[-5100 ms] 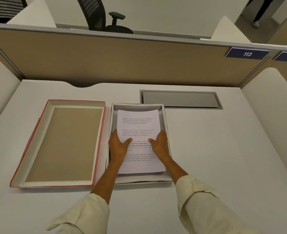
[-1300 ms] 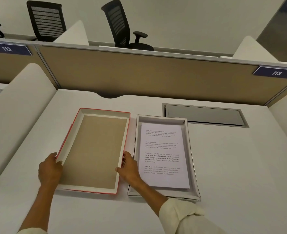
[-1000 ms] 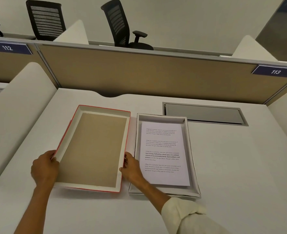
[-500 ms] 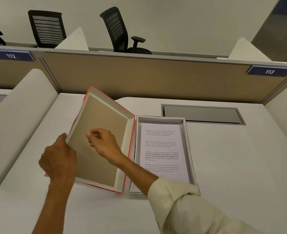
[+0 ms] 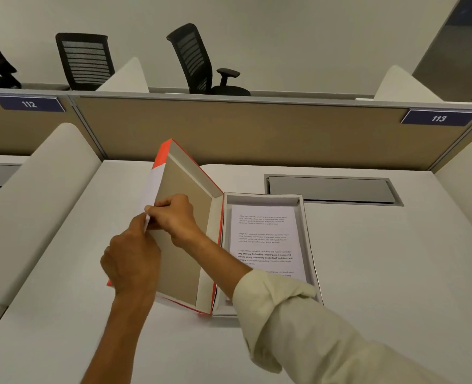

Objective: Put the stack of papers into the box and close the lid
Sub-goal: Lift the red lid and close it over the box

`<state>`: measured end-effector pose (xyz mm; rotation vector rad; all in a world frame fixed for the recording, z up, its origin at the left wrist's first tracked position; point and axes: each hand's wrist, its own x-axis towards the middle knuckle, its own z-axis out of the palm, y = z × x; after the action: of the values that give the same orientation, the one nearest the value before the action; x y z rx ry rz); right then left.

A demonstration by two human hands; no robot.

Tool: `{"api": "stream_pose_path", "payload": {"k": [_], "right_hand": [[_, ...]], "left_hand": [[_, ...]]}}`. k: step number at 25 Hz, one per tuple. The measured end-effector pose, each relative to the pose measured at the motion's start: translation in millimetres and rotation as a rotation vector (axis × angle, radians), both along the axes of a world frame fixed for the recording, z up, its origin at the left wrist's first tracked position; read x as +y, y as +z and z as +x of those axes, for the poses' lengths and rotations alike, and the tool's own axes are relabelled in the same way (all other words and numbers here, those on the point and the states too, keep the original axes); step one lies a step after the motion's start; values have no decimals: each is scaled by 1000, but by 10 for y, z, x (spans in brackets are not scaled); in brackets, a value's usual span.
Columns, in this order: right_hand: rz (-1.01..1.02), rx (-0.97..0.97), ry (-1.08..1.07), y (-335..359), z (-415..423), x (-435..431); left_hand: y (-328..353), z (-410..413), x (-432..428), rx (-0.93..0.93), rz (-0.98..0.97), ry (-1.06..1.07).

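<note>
The shallow white box [image 5: 306, 239] lies open on the desk with the stack of printed papers [image 5: 265, 239] flat inside it. The red-edged lid [image 5: 184, 217], brown cardboard on its inside, stands nearly upright on its right long edge just left of the box. My left hand [image 5: 130, 261] grips the lid's raised left edge from outside. My right hand [image 5: 173, 217] pinches the same edge from the inside, and its cream-sleeved forearm crosses over the near end of the box, hiding the papers' lower part.
A grey cable hatch [image 5: 331, 188] sits in the desk behind the box. A tan partition [image 5: 257, 131] closes the far side and white dividers [image 5: 35, 195] flank the desk. Black office chairs [image 5: 198, 59] stand beyond the partition.
The lid's left edge has risen further, from a tilt to almost vertical, pivoting on its right edge beside the box. My right hand has moved to the raised edge next to my left.
</note>
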<state>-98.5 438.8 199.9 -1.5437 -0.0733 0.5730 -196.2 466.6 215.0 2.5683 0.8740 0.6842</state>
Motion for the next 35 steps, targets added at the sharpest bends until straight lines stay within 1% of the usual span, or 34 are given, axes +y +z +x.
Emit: {"api": "stream_pose_path", "payload": {"k": [2, 4, 6, 7, 9, 13, 14, 15, 17, 18, 19, 20, 22, 25, 27, 29, 30, 32, 35], "right_hand": [[-23, -10, -14, 36, 31, -104], [14, 19, -22, 98, 82, -276], [60, 45, -13, 177, 142, -492], [72, 57, -5, 223, 165, -606], [94, 89, 8, 322, 191, -835], [198, 146, 36, 500, 192, -1313], [234, 150, 48, 525, 187, -1452], [274, 154, 58, 544, 183, -1592], [340, 162, 57, 537, 191, -1895], [360, 167, 47, 510, 203, -2057], [364, 169, 38, 475, 215, -2237], [345, 165, 35, 424, 225, -2420], [227, 135, 31, 273, 231, -2773], [-110, 18, -28, -42, 178, -3123], [-303, -47, -63, -307, 118, -3226], [-489, -75, -92, -608, 72, -3289], [-551, -79, -106, -748, 56, -3313], [-602, -93, -134, -982, 25, -3351], [-613, -114, -162, -1264, -38, -3411]], "left_hand": [[52, -59, 96, -132, -143, -73], [74, -67, 279, -263, -381, -116], [-17, 2, 467, -283, -591, -130], [-121, 59, 526, -244, -693, -127], [-397, 176, 559, -108, -863, -127], [-1015, 272, 432, 122, -1015, -166], [-1124, 270, 388, 170, -1101, -186], [-1219, 267, 346, 216, -1235, -199], [-1359, 246, 254, 257, -1526, -196], [-1401, 240, 210, 234, -1615, -204], [-1428, 244, 161, 200, -1644, -215], [-1430, 250, 105, 164, -1643, -233], [-1398, 277, -21, 108, -1544, -250], [-1373, 353, -264, 78, -1245, -265], [-1399, 398, -449, 108, -1016, -316], [-1457, 438, -621, 139, -827, -352], [-1499, 459, -680, 145, -756, -359], [-1594, 485, -741, 147, -643, -382], [-1741, 493, -760, 175, -544, -393]]}}
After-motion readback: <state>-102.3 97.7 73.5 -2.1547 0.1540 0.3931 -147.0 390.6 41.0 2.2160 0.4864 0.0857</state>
